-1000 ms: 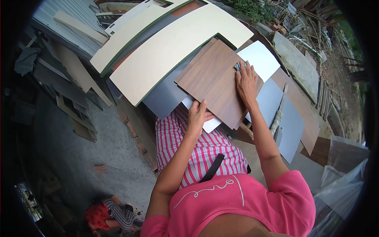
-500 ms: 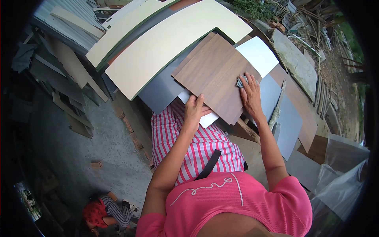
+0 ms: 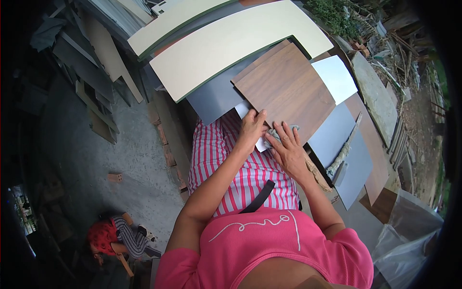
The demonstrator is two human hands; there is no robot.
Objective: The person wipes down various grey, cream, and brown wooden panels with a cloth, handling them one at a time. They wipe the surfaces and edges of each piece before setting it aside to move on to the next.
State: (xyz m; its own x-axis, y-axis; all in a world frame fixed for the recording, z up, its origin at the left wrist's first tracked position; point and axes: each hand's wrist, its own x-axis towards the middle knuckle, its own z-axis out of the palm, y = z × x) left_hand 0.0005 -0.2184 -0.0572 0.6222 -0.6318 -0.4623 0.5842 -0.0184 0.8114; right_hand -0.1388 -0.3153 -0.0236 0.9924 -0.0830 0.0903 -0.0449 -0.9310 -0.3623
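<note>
A brown wood-grain panel (image 3: pixel 288 86) lies across my lap, on top of other sheets. My left hand (image 3: pixel 252 129) grips its near left edge, with the thumb on the upper face. My right hand (image 3: pixel 287 147) presses a grey-green cloth (image 3: pixel 294 129) against the panel's near edge, close beside my left hand. A white piece (image 3: pixel 261 143) shows beneath the panel near both hands. Under the panel's left side is a dark grey sheet (image 3: pixel 216 98), and a white sheet (image 3: pixel 335 79) sticks out on the right.
Large cream curved panels (image 3: pixel 240 43) lie beyond. On the right are a grey-blue sheet (image 3: pixel 353 159), a wrapped stick-like tool (image 3: pixel 342 156) and clear plastic (image 3: pixel 409 226). Boards lean at left. Another person (image 3: pixel 113 236) is low at the bottom left, near a brick (image 3: pixel 115 177).
My right hand has moved with the cloth from the panel's right side to its near edge, beside my left hand. The camera view has shifted slightly.
</note>
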